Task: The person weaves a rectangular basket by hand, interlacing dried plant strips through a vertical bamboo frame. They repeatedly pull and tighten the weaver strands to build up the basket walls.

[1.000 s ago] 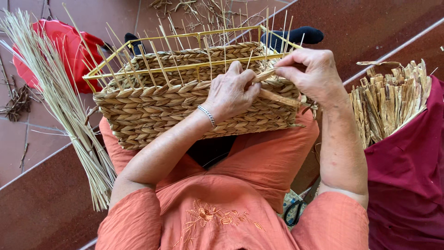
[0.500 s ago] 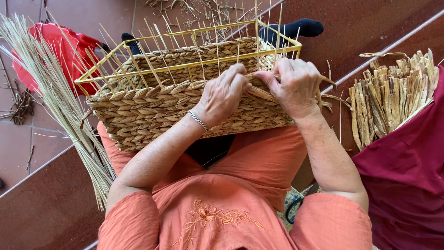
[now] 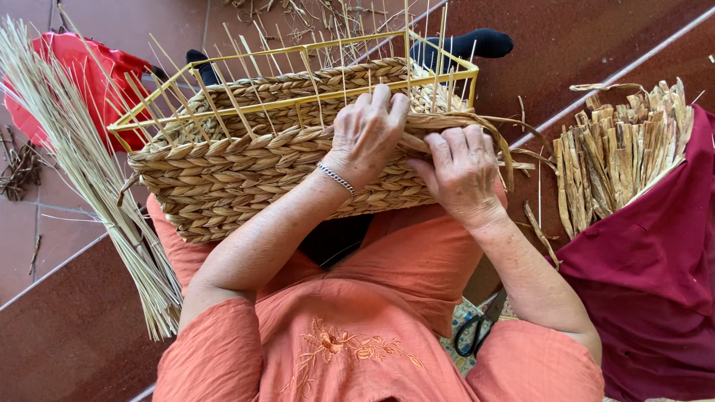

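Note:
A rectangular basket (image 3: pixel 223 175) of braided straw sits on my lap, woven around a yellow wire frame (image 3: pixel 149 108) with thin upright stakes sticking out above. My left hand (image 3: pixel 369 134) presses down on the top braid of the near wall, fingers over the rim. My right hand (image 3: pixel 462 171) lies just to its right, gripping the loose braided strand (image 3: pixel 491 123) at the basket's right corner and pushing it against the wall. A bracelet circles my left wrist.
A bundle of long pale reeds (image 3: pixel 82 171) lies at my left over a red cloth (image 3: pixel 82 74). At my right a heap of dried straw strips (image 3: pixel 618 149) rests on a dark red cloth (image 3: pixel 655 283). Black-handled scissors (image 3: pixel 477 331) lie by my right knee.
The basket has turned and shifted toward my left on my lap. Both hands have moved down onto the near wall's top braid, with the right hand now pressing the strand at the corner.

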